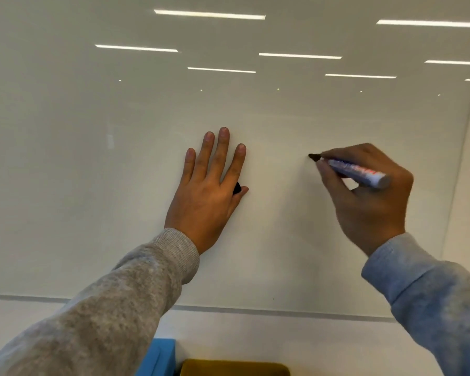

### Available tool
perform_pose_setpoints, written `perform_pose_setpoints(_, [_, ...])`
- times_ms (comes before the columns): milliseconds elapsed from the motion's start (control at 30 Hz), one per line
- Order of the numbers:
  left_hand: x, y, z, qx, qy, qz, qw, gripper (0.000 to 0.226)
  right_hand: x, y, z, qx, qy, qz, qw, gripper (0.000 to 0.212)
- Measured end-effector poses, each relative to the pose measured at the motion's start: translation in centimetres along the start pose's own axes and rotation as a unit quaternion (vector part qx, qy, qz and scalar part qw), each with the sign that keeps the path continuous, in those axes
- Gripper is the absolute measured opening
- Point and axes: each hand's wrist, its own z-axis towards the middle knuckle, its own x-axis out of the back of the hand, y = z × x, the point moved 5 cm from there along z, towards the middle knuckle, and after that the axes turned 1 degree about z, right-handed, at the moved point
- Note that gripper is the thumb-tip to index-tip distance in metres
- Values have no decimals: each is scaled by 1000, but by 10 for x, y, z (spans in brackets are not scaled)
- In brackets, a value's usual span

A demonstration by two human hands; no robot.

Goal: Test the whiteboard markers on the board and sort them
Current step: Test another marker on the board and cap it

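A glossy white whiteboard [120,158] fills the view. My right hand [369,196] grips an uncapped white marker [356,170] with blue and red print, its black tip touching the board at the right of centre. No ink line shows on the board near the tip. My left hand [209,185] lies flat against the board with its fingers straight and spread. A small black marker cap [237,188] is tucked between its thumb and the base of the forefinger, mostly hidden by the hand.
The board's lower edge [255,312] runs across the bottom of the view, with white wall below it. A blue container [160,356] and a mustard-yellow container [234,369] stand below the board at the bottom centre. The board's right edge [461,158] is near my right hand.
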Motion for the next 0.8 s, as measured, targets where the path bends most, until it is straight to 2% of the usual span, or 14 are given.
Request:
perform_pose_setpoints(33, [0,0,0,0,1,1,1000,68,-3,-2,-7,8,-20,-4,1000,7])
perform_pose_setpoints(133, [-2,0,-1,-1,2,3,1000,68,-23,-14,-36,61,-149,-21,987,13])
perform_pose_setpoints(167, [-2,-1,-1,0,2,3,1000,68,-22,-13,-34,61,-158,-14,986,13])
perform_pose_setpoints(300, [0,0,0,0,-1,3,1000,68,-3,1,-6,-16,-58,8,998,9])
perform_pose_setpoints(367, [0,-1,0,1,-4,3,1000,68,-4,3,-8,-42,-50,-6,998,13])
perform_pose_setpoints(467, [-1,-1,0,0,-6,2,1000,68,-6,2,-16,-40,-62,-26,997,17])
perform_pose_setpoints(567, [-2,0,0,0,-7,4,1000,68,-6,-2,-21,1,-75,-9,997,11])
perform_pose_setpoints(733, [-2,0,1,4,-5,1,1000,69,-27,-17,-41,61,-193,11,979,13])
perform_pose_setpoints(800, [-1,-1,0,3,-6,0,1000,69,-23,-15,-28,74,-169,13,983,9])
